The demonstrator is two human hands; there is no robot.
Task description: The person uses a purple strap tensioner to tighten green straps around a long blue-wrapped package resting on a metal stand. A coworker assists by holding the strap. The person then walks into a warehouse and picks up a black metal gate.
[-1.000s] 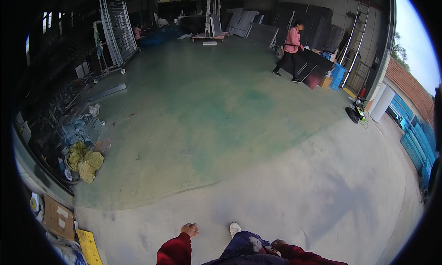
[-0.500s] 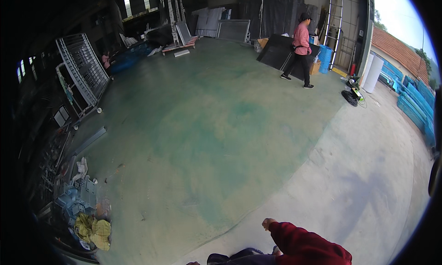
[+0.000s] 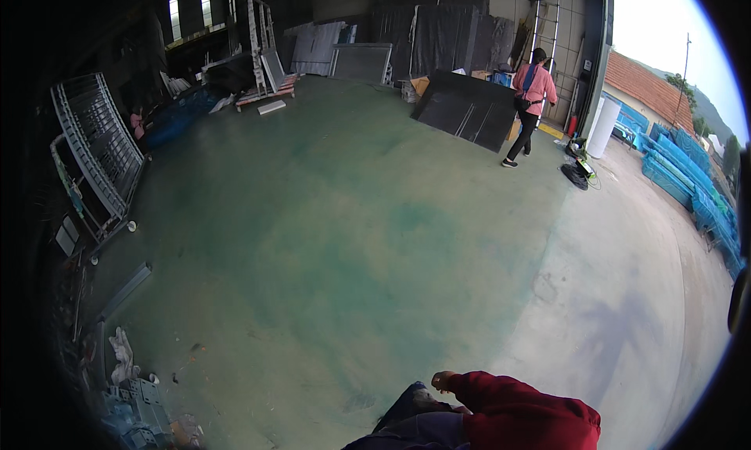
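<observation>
My right hand (image 3: 443, 381) hangs in front of my body at the lower edge, below a dark red sleeve (image 3: 520, 407). Its fingers look loosely curled, and nothing shows in them. It touches nothing and is nearest to my own leg (image 3: 403, 403) and shoe, over the green floor (image 3: 313, 254). My left hand is out of the picture.
A person in a pink top (image 3: 533, 82) walks near a leaning dark panel (image 3: 465, 110). A wheeled metal rack (image 3: 94, 149) stands left. Grey-blue metal parts (image 3: 137, 411) lie lower left. A black bag (image 3: 575, 176) lies by the doorway; blue-wrapped stacks (image 3: 680, 172) stand outside.
My view has shifted forward and to the right, with one foot now stepping out. The person in pink has moved right and turned away. My right hand stays low in front of me.
</observation>
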